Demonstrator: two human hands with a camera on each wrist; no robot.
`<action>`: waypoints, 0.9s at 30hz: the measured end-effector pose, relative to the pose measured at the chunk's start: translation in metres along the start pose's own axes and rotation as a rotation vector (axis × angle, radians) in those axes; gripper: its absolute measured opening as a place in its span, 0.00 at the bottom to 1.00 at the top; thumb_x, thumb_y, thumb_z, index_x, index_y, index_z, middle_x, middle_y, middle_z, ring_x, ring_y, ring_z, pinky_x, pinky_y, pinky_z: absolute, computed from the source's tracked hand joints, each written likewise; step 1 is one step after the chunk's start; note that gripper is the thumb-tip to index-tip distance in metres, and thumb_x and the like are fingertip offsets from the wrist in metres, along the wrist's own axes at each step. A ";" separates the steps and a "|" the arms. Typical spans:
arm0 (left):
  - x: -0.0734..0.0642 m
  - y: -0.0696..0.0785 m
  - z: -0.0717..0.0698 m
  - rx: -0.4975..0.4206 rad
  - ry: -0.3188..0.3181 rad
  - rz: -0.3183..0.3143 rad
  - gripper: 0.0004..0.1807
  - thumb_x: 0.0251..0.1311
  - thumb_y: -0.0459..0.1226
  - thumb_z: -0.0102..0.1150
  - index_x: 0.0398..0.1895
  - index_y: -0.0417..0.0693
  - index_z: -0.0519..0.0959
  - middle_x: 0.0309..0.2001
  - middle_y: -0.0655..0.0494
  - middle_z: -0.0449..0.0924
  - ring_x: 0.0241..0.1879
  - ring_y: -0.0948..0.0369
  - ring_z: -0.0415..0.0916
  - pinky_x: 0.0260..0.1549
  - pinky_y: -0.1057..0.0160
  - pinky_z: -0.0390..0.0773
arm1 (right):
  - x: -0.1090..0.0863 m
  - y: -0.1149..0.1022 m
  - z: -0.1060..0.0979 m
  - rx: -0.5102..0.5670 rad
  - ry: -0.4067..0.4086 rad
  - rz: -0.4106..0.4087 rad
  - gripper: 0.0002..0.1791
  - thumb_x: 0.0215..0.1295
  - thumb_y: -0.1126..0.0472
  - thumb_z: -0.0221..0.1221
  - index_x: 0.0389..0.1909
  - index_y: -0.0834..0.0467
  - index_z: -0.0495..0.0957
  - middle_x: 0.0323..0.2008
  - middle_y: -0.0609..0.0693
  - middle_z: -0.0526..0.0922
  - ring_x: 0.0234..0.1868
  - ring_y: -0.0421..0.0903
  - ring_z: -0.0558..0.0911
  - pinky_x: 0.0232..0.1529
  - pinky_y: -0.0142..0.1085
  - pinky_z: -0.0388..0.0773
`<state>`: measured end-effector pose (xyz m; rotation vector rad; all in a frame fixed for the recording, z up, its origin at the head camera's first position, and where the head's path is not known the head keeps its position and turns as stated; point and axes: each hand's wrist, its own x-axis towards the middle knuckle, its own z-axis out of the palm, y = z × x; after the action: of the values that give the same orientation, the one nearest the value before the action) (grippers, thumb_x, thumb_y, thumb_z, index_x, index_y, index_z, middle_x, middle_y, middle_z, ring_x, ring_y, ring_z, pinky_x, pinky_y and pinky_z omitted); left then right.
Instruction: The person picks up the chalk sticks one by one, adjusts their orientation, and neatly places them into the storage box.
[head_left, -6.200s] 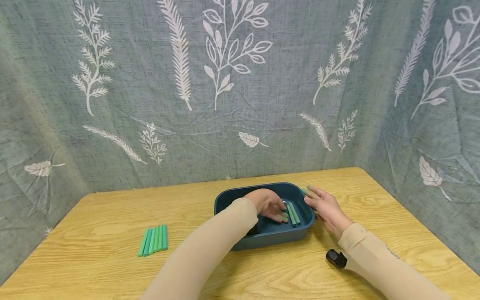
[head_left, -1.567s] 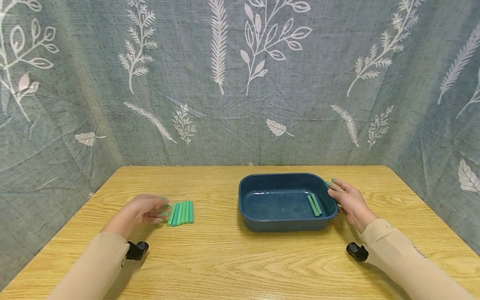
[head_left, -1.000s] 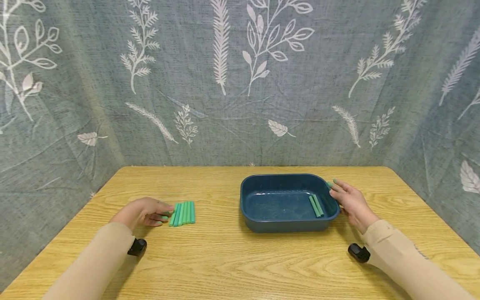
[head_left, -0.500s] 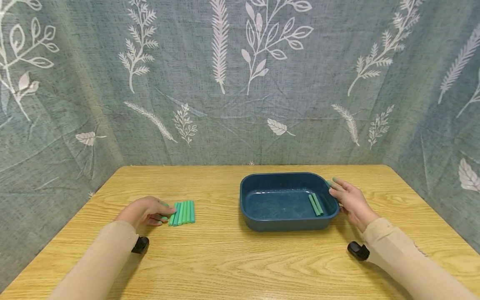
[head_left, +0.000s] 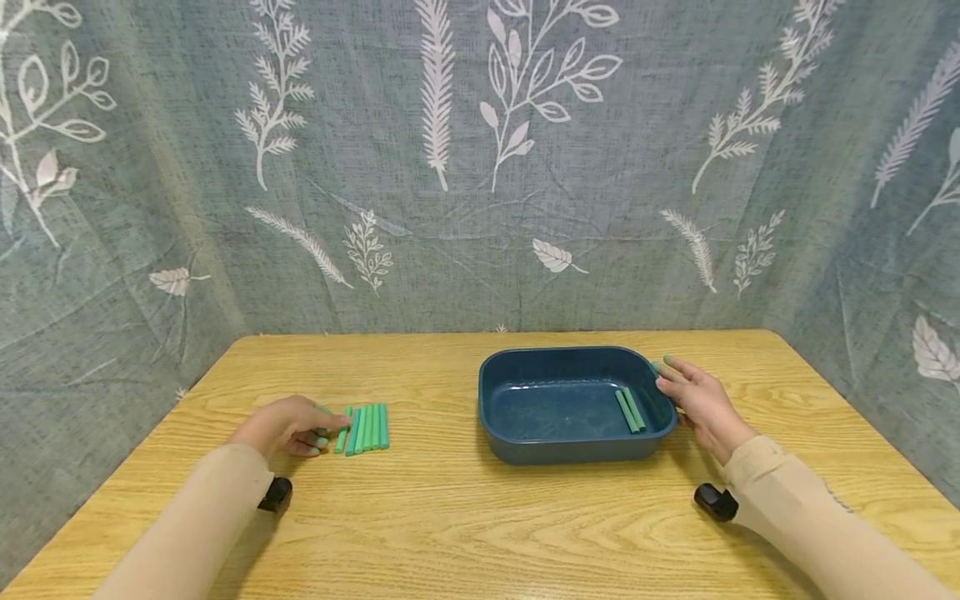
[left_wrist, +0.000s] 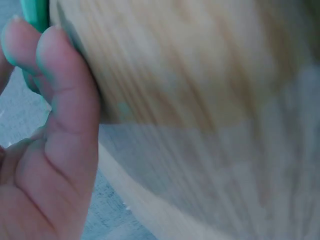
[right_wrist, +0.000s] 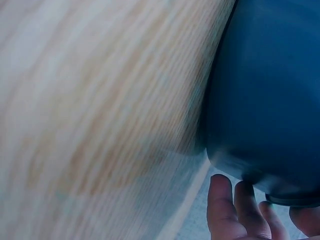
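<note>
My left hand (head_left: 288, 425) is at the left end of a row of thin green and teal sticks (head_left: 367, 429) lying side by side on the table. Its thumb and fingertip pinch the outermost light-green stick (head_left: 341, 440), which stands slightly apart from the others. Part of green (left_wrist: 36, 12) shows beyond the fingertips in the left wrist view. Across the table, my right hand (head_left: 701, 408) rests against the right end of a dark blue rectangular tub (head_left: 566, 450), fingers loosely extended. In the right wrist view, its fingers (right_wrist: 222, 207) are beside the tub wall (right_wrist: 265, 110). Two green sticks (head_left: 630, 410) lie inside the tub.
Wood-grain table (head_left: 450, 525) spans the front, with the tub right of centre. A grey-green leaf-print cloth (head_left: 337, 167) hangs behind and at both sides. Black wrist cameras (head_left: 716, 502) are worn under both wrists.
Earlier, my left hand was in the tub; it has come back to the row and now draws the leftmost stick slightly apart. The right hand stays at the tub's end.
</note>
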<state>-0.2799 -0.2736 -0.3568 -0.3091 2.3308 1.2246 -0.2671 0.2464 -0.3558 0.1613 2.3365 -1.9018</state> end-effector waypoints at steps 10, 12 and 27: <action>-0.002 0.000 -0.003 0.008 0.000 0.023 0.10 0.70 0.38 0.55 0.30 0.43 0.74 0.26 0.56 0.73 0.24 0.64 0.76 0.28 0.67 0.78 | 0.001 0.001 0.001 0.007 0.009 -0.004 0.35 0.78 0.61 0.44 0.78 0.58 0.38 0.75 0.59 0.46 0.73 0.61 0.53 0.33 0.31 0.70; -0.002 0.000 -0.004 -0.002 0.004 0.021 0.10 0.70 0.39 0.54 0.31 0.43 0.75 0.27 0.56 0.73 0.25 0.63 0.75 0.29 0.66 0.77 | 0.001 0.000 0.001 0.014 0.012 -0.003 0.35 0.78 0.61 0.44 0.78 0.58 0.38 0.75 0.59 0.46 0.73 0.61 0.52 0.33 0.31 0.69; -0.004 0.005 0.000 -0.022 0.069 0.007 0.09 0.68 0.37 0.53 0.34 0.39 0.75 0.26 0.55 0.71 0.23 0.63 0.72 0.28 0.66 0.77 | 0.001 -0.001 0.000 0.007 0.008 0.011 0.35 0.79 0.60 0.44 0.78 0.57 0.37 0.75 0.59 0.44 0.73 0.62 0.51 0.42 0.36 0.71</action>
<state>-0.2789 -0.2703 -0.3512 -0.3556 2.3803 1.2623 -0.2687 0.2459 -0.3551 0.1830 2.3290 -1.9084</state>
